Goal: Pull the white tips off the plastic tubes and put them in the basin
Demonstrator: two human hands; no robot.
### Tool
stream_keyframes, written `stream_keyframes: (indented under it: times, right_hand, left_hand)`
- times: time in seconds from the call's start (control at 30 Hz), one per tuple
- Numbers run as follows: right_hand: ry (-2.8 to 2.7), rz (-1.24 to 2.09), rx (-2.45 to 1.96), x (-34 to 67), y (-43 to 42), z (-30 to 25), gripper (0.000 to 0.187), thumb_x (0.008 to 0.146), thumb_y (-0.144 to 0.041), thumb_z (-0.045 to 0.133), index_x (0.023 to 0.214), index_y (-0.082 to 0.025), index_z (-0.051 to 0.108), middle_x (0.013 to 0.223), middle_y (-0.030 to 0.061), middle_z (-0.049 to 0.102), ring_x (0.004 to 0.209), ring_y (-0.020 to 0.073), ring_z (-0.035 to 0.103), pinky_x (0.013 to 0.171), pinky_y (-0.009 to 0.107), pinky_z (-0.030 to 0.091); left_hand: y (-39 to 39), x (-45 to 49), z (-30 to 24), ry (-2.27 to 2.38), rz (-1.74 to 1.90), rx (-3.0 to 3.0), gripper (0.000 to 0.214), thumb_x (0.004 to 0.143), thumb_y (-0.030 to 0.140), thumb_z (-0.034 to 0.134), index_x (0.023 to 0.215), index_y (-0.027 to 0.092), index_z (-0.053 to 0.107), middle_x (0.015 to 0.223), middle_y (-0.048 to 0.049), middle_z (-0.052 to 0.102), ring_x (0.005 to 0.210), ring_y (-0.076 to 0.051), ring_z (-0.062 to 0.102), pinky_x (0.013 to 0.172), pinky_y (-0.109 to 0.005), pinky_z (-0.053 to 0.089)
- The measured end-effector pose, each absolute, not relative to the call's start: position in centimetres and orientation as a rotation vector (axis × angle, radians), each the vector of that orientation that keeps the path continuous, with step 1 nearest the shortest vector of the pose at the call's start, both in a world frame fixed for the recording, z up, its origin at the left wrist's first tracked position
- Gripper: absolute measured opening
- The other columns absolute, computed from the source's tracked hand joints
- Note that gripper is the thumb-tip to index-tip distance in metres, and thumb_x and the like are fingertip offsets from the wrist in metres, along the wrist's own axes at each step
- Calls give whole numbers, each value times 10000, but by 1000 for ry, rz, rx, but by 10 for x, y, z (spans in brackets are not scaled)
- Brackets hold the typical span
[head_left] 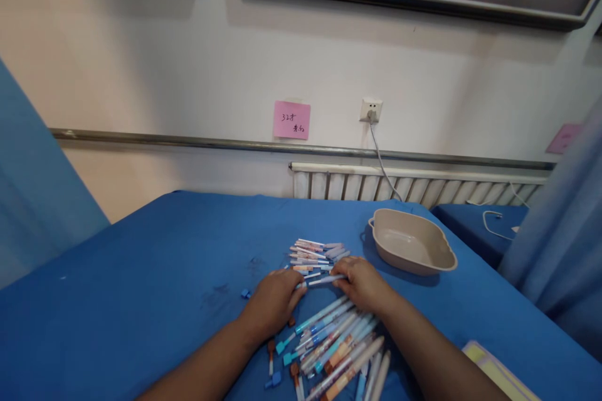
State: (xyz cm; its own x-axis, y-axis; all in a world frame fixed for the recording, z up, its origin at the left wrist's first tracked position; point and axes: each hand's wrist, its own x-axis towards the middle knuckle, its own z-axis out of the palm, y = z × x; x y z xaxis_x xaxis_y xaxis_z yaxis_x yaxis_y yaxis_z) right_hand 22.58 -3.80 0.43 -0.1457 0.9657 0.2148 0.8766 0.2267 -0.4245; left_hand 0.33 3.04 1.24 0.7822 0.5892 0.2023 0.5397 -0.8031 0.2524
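Pens point(341, 338): they lie in a messy pile nearest to us, below the two hands, many in see-through, blue and brown colors. Some have square teal or brown ends.
Yellow thing point(501, 373): it lies flat at the lower right, partly cut off. I cannot tell what it is.
Blue bit point(273, 379): it sits just left of the pile.
Left hand point(270, 300): thumb and fingers are close together, pinching a small pale bit point(301, 285). I cannot tell what the bit is.
Right hand point(362, 283): thumb and fingers are nearly closed, pinching a thin stick point(324, 280). Its white tip points at the left hand.
Small blue cap point(245, 294): it lies just left of the left hand.
Thin sticks point(310, 252): they lie in a bunch just past the hands, white with pale purple ends.
Tub point(414, 241): it is beige and stands past the right hand, to the right.
Cloth point(164, 275): it is blue and lies under all of these.
Curtains point(40, 169): blue ones hang at both sides.
Heater point(350, 184): it is white and low on the wall.
Rail point(211, 144): it runs along the wall.
Pink note point(291, 120): it has writing, above the rail.
Plug point(371, 113): it is in a wall socket, with a cord hanging down.
Picture frames point(399, 2): they hang up high, dark and shiny.
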Motion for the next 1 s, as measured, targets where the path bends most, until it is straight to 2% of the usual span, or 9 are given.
stream_keyframes:
  times: [0.13,0.2,0.33,0.43,0.5,0.57,0.77,0.87,1.0]
  right_hand:
    - [-2065,204,-1871,234,-38,6,157,817,-229,549,933,-240,654,965,42,653,951,203,556,832,307,338]
    - [-2049,209,-1896,235,-37,6,161,822,-230,540,936,-238,653,965,42,647,947,200,554,828,304,340]
    - [-2049,285,-1770,224,-36,5,166,811,-246,569,956,-233,649,967,33,644,944,187,551,824,275,353]
    - [-2092,287,-1684,215,-38,4,157,809,-261,583,951,-241,648,964,20,645,936,177,554,826,269,350]
    - [-2115,282,-1684,215,-39,4,157,808,-264,587,950,-245,651,956,19,646,930,175,555,823,269,348]
    - [-2103,263,-1739,221,-38,4,169,805,-252,585,960,-243,653,961,28,645,937,183,553,823,274,346]
    - [-2022,153,-1958,238,-36,2,158,806,-224,560,935,-227,652,958,60,635,926,214,547,813,311,349]
    - [-1959,105,-1971,237,-37,4,202,788,-224,578,983,-219,629,990,70,625,943,226,537,812,323,357]
    - [-1968,306,-1807,230,-40,7,249,731,-264,650,971,-204,621,966,52,628,897,195,553,781,282,390]
  left_hand:
    - [31,2,14,953,415,2802,203,905,318,421,882,196,582,885,-48,613,837,-212,546,739,-320,394]
    - [30,2,14,956,447,2791,169,888,303,462,960,209,583,945,-50,612,892,-223,536,782,-340,394]
    - [27,5,13,808,559,2768,333,836,290,568,1162,250,508,1109,-45,581,1014,-232,492,879,-363,368]
    - [27,7,12,773,482,2782,158,882,293,497,998,229,585,974,-37,615,926,-220,518,832,-355,378]
    - [28,8,13,811,443,2800,180,911,278,437,889,215,604,886,-33,617,865,-213,525,791,-347,379]
    - [30,7,15,879,458,2814,194,913,267,426,861,208,603,865,-35,614,845,-212,523,769,-341,374]
    - [37,4,12,1120,489,2822,206,903,267,426,839,189,606,832,-56,605,823,-220,531,737,-332,369]
    - [38,3,9,1152,503,2796,179,890,280,454,902,195,610,873,-62,613,854,-225,538,750,-334,377]
    - [36,3,9,1069,603,2768,185,874,266,486,1020,213,587,971,-58,615,922,-229,526,806,-352,382]
